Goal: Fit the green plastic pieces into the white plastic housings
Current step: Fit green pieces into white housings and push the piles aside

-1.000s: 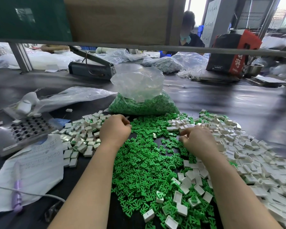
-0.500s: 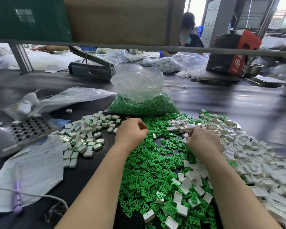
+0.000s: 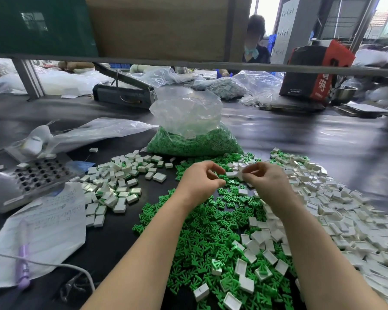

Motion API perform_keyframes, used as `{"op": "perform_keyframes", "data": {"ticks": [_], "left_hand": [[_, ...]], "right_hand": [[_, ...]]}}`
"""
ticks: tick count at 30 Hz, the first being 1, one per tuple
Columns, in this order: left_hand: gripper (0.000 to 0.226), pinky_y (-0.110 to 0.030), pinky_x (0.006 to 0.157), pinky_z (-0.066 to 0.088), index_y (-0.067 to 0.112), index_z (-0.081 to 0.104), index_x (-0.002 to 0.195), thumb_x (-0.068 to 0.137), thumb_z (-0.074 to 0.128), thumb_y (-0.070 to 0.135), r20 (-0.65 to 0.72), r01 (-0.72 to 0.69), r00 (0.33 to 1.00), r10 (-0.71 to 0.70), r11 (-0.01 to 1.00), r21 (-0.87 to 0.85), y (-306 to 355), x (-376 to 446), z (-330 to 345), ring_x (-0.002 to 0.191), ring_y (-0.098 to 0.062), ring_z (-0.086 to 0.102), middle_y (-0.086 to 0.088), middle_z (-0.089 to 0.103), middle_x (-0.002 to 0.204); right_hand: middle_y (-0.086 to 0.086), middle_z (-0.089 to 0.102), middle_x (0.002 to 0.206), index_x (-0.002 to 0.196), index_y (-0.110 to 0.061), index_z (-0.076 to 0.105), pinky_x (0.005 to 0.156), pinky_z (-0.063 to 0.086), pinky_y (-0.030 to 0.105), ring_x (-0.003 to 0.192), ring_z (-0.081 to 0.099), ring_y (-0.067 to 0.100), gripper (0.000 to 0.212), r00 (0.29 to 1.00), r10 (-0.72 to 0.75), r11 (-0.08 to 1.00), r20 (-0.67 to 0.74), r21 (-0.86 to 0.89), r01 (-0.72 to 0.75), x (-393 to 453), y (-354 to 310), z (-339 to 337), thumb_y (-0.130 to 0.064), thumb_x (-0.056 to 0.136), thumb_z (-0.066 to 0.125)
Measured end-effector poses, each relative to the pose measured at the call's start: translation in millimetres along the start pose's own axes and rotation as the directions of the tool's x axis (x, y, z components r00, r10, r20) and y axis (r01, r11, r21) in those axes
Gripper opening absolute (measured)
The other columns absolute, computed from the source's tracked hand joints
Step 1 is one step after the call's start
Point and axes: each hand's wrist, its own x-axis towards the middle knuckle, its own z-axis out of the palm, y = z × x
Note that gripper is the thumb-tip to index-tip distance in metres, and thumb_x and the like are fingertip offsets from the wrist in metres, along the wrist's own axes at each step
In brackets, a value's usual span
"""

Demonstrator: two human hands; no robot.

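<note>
A: Nearest us, small green forked plastic pieces (image 3: 202, 240) lie heaped on the dark desk (image 3: 323, 139), loose white box-shaped plastic housings (image 3: 345, 211) spread to the right. What now?

B: The right hand (image 3: 269, 182) pinches one white housing; the left hand (image 3: 199, 180) is curled, whether round a green piece I cannot tell. Line piece up with the open face, press square.

A: Room?

B: Filled housings (image 3: 117, 186) lie left; beyond, a clear plastic bag of green pieces (image 3: 193, 135) crowds the hands.
</note>
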Motion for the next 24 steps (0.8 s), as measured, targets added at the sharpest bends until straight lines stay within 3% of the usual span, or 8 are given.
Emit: {"op": "perform_keyframes", "data": {"ticks": [3, 6, 8, 10, 12, 15, 17, 24], "left_hand": [[0.029, -0.022, 0.067, 0.055, 0.022, 0.067, 0.11, 0.083, 0.077, 0.015, 0.028, -0.015, 0.999, 0.021, 0.98, -0.197, 3.9, -0.6, 1.9, 0.073, -0.009, 0.07, 0.001, 0.07, 0.088], [0.024, -0.017, 0.062, 0.052, 0.012, 0.071, 0.104, 0.082, 0.076, 0.005, 0.015, -0.034, 0.999, 0.041, 0.937, -0.347, 6.3, -2.1, 2.9, 0.067, -0.008, 0.07, -0.004, 0.072, 0.082], [0.017, -0.016, 0.063, 0.052, 0.009, 0.073, 0.093, 0.08, 0.076, -0.001, -0.021, -0.069, 0.998, 0.066, 0.908, -0.412, 6.2, -2.5, 1.6, 0.067, -0.006, 0.069, -0.001, 0.073, 0.075], [0.016, -0.017, 0.066, 0.053, 0.01, 0.074, 0.089, 0.078, 0.077, -0.002, -0.055, -0.102, 0.995, 0.087, 0.888, -0.448, 6.1, -2.3, -0.8, 0.071, -0.007, 0.069, -0.002, 0.074, 0.076], [0.017, -0.02, 0.07, 0.055, 0.009, 0.073, 0.09, 0.078, 0.077, -0.002, -0.078, -0.119, 0.993, 0.094, 0.875, -0.469, 5.7, -1.7, -2.2, 0.074, -0.01, 0.069, -0.006, 0.074, 0.081], [0.016, -0.027, 0.076, 0.058, 0.009, 0.072, 0.089, 0.077, 0.078, 0.001, -0.085, -0.104, 0.994, 0.07, 0.851, -0.515, 5.3, -1.2, -2.3, 0.077, -0.014, 0.068, -0.009, 0.073, 0.083], [0.015, -0.027, 0.074, 0.057, 0.009, 0.07, 0.088, 0.078, 0.078, 0.001, -0.067, -0.086, 0.996, 0.059, 0.827, -0.556, 5.7, -1.7, -2.0, 0.079, -0.017, 0.067, -0.012, 0.072, 0.086], [0.016, -0.028, 0.072, 0.057, 0.007, 0.063, 0.088, 0.081, 0.072, -0.003, 0.004, -0.041, 0.998, 0.059, 0.74, -0.671, 7.1, -3.2, -1.3, 0.085, -0.021, 0.071, -0.012, 0.075, 0.092]], "right_hand": [[0.014, 0.068, 0.089, 0.09, -0.008, 0.065, 0.063, 0.052, 0.019, 0.074, 0.061, 0.015, 0.009, 0.992, -0.004, 0.985, 0.122, 0.172, -0.018, -4.1, -9.7, 3.0, -0.009, 0.084, 0.072], [0.019, 0.071, 0.093, 0.099, -0.003, 0.064, 0.08, 0.054, 0.033, 0.083, 0.067, 0.024, 0.018, 0.989, -0.03, 0.973, 0.148, 0.232, -0.006, -4.4, -12.9, 9.2, -0.004, 0.083, 0.073], [0.016, 0.073, 0.091, 0.1, -0.005, 0.064, 0.08, 0.054, 0.033, 0.085, 0.068, 0.024, 0.019, 0.99, -0.049, 0.966, 0.134, 0.259, 0.013, -3.9, -11.3, 9.2, -0.006, 0.084, 0.073], [0.01, 0.073, 0.091, 0.098, -0.012, 0.066, 0.078, 0.057, 0.032, 0.086, 0.069, 0.024, 0.013, 0.989, -0.07, 0.988, 0.13, 0.149, 0.05, -2.3, -6.1, 9.0, -0.011, 0.086, 0.071], [0.002, 0.071, 0.1, 0.103, -0.021, 0.068, 0.084, 0.057, 0.038, 0.089, 0.067, 0.021, 0.014, 0.978, -0.079, 0.979, 0.194, -0.171, 0.113, -0.7, 0.1, 9.7, -0.018, 0.089, 0.069], [-0.002, 0.057, 0.127, 0.123, -0.028, 0.064, 0.097, 0.048, 0.034, 0.109, 0.058, 0.019, 0.035, 0.949, -0.022, 0.734, 0.314, -0.64, 0.229, 1.0, 3.3, 13.5, -0.034, 0.089, 0.068], [0.0, 0.054, 0.127, 0.118, -0.033, 0.067, 0.095, 0.042, 0.03, 0.113, 0.053, 0.021, 0.03, 0.943, -0.038, 0.643, 0.331, -0.714, 0.276, 2.5, 0.6, 16.1, -0.038, 0.088, 0.068], [-0.004, 0.059, 0.103, 0.093, -0.029, 0.064, 0.079, 0.043, 0.029, 0.097, 0.054, 0.017, 0.005, 0.947, -0.053, 0.67, 0.316, -0.692, 0.268, 1.5, -2.1, 19.7, -0.029, 0.088, 0.067]]}}
